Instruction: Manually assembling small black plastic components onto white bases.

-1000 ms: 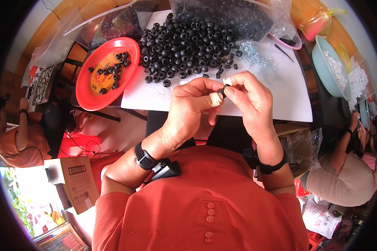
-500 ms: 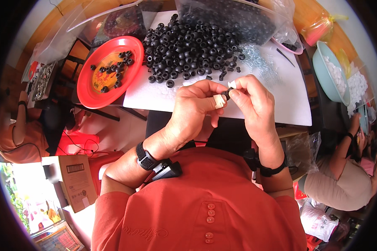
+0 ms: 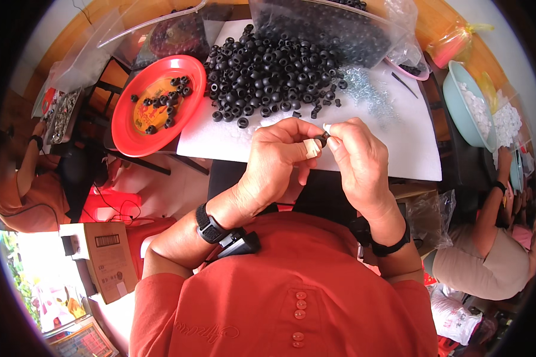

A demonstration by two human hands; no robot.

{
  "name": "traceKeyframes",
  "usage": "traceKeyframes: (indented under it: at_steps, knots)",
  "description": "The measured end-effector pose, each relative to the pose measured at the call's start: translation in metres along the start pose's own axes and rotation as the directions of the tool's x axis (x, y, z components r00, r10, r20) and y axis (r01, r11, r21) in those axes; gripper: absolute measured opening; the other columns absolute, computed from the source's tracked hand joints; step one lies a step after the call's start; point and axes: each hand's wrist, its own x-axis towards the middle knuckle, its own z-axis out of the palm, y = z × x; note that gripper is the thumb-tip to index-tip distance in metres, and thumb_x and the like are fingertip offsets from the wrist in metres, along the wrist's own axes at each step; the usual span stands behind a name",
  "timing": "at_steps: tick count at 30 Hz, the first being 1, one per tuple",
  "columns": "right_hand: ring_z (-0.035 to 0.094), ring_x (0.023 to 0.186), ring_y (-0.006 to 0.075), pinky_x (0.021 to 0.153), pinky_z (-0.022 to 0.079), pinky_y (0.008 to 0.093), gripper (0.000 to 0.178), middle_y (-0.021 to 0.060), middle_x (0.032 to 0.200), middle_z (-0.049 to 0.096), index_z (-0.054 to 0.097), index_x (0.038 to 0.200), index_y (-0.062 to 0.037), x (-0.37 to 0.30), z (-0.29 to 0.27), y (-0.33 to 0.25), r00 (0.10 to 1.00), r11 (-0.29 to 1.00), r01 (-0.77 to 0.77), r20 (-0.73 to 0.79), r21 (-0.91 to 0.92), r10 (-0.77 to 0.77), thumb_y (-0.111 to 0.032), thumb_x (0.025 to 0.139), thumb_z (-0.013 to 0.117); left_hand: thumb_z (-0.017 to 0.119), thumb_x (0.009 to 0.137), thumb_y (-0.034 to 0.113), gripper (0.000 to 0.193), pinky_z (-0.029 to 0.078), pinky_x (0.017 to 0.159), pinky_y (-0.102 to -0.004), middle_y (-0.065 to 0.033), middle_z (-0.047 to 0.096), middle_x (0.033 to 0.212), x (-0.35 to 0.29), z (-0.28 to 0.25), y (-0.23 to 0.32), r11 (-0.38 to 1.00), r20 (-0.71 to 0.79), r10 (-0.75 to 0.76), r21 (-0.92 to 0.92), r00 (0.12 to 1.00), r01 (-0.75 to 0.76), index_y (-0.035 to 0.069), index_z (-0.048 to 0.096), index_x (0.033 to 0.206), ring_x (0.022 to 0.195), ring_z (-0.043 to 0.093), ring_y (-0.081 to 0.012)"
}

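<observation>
My left hand is closed in a pinch on a small black ring-like plastic part, most of which the fingers hide. Pale tape wraps a finger of this hand. Against the same part, my right hand has thumb and forefinger pressed together, with a white wrap on the forefinger. Whether the right fingers hold a separate small piece cannot be made out. Beyond both hands a large heap of round black hollow parts lies on the white board. Several like parts sit in the red plate at the left.
Small clear pieces are spread right of the heap, near a thin black stick. A clear plastic bin stands behind. At far right is a pale green basin of white pieces. People sit on both sides; a cardboard box stands lower left.
My right fingers have shifted slightly at the black part, with the forefinger curling in more. My left hand keeps its pinch. The whole view has moved a little.
</observation>
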Motion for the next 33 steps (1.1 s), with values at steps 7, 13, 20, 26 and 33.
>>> traceKeyframes:
  at_steps: [7,13,20,26,33]
  knots:
    - [0.060,0.074,0.0321,0.062,0.048,0.0420,0.019,0.0119,0.081,0.058,0.058,0.094,-0.0018,0.005,-0.007,-0.007,0.995,0.983,0.042,0.093,-0.181,-0.026,0.007,0.077,0.063,0.067,0.091,0.002,0.015,0.046,0.043,-0.0220,-0.0077,0.066,0.082,0.001,-0.002,-0.004,0.997,0.004,-0.004,0.071,1.000,0.004,-0.006,0.062,0.103,0.063,0.061,-0.0115]
    - [0.058,0.067,0.0327,0.058,0.046,0.0402,0.015,0.0133,0.078,0.056,0.058,0.093,0.0000,-0.002,-0.008,0.004,0.983,0.981,-0.152,0.119,0.117,0.138,0.008,0.080,0.059,0.067,0.090,0.001,0.015,0.041,0.042,-0.0210,-0.0074,0.065,0.080,-0.001,0.001,-0.002,0.998,-0.012,-0.024,0.060,1.000,0.025,-0.006,0.062,0.102,0.060,0.058,-0.0098]
    - [0.059,0.068,0.0306,0.059,0.047,0.0378,0.016,0.0130,0.080,0.058,0.058,0.094,0.0005,-0.008,0.000,0.010,0.997,0.997,0.070,-0.021,0.025,-0.070,0.007,0.080,0.061,0.066,0.089,0.000,0.014,0.038,0.041,-0.0203,-0.0068,0.064,0.077,-0.002,0.003,0.000,0.997,0.004,-0.031,0.065,1.000,0.030,-0.007,0.062,0.101,0.057,0.055,-0.0085]
    - [0.059,0.070,0.0327,0.059,0.047,0.0396,0.017,0.0145,0.081,0.058,0.059,0.094,0.0010,-0.011,0.001,0.011,0.997,0.986,-0.078,0.022,0.148,0.075,0.008,0.079,0.060,0.066,0.090,-0.001,0.011,0.036,0.040,-0.0200,-0.0066,0.063,0.076,0.000,0.004,0.002,0.996,-0.013,-0.060,0.065,0.998,0.061,-0.007,0.063,0.099,0.055,0.054,-0.0078]
    - [0.055,0.069,0.0321,0.058,0.046,0.0408,0.025,0.0135,0.080,0.055,0.059,0.097,0.0025,-0.008,0.002,0.014,0.995,0.993,0.103,0.005,0.052,-0.103,0.008,0.073,0.061,0.066,0.090,0.001,0.013,0.039,0.042,-0.0215,-0.0078,0.064,0.078,0.000,0.002,0.000,0.995,-0.004,-0.034,0.094,0.999,0.034,-0.007,0.063,0.101,0.056,0.055,-0.0095]
